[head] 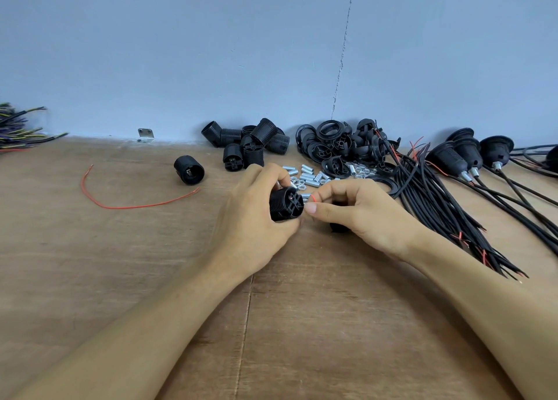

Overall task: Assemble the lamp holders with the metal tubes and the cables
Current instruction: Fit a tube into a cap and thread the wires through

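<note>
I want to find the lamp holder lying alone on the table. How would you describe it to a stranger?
Look at the wooden table where it meets the blue wall. Left of the heap of ribbed holders, one lamp holder lies on its side, open end toward the camera. It alone lies apart from the heap, beside the red wire.

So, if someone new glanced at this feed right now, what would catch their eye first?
The two hands meeting in the centre: the left hand grips a black lamp holder while the right hand pinches a red wire end right beside the holder's end face. Next come the bundle of black cables fanned along the right side, and a loose red wire curved on the wooden table to the left.
</note>
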{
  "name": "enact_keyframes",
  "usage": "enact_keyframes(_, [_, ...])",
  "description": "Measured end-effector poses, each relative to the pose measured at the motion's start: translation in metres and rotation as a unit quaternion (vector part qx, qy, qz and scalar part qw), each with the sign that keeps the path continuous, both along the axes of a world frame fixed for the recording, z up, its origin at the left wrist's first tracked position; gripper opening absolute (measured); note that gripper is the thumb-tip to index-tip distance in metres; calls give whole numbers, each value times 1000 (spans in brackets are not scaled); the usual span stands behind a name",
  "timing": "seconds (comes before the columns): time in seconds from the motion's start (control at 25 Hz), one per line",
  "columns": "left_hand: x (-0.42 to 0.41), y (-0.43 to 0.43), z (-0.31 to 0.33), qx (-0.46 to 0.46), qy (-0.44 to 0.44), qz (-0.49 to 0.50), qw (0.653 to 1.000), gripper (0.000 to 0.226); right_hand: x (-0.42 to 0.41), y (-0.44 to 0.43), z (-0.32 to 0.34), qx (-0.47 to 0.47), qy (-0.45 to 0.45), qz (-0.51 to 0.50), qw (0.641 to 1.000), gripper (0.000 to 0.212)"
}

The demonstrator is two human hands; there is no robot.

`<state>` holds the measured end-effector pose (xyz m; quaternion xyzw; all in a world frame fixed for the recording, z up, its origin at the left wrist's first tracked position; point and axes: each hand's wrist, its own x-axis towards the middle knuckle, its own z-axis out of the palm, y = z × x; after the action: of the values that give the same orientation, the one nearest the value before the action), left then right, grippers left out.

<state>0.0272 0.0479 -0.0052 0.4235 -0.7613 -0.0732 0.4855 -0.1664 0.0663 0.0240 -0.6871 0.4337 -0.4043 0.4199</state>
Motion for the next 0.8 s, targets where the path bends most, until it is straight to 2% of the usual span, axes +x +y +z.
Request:
enact_keyframes(0.4, [1, -2, -1, -13, -15, 8, 1000, 44, 5, 3, 2, -33, 63, -27, 997, 16])
enact_keyframes(0.8, [1, 1, 2, 12, -14, 0, 1000, 38, 15, 10, 1, -169, 212, -92, 958, 20])
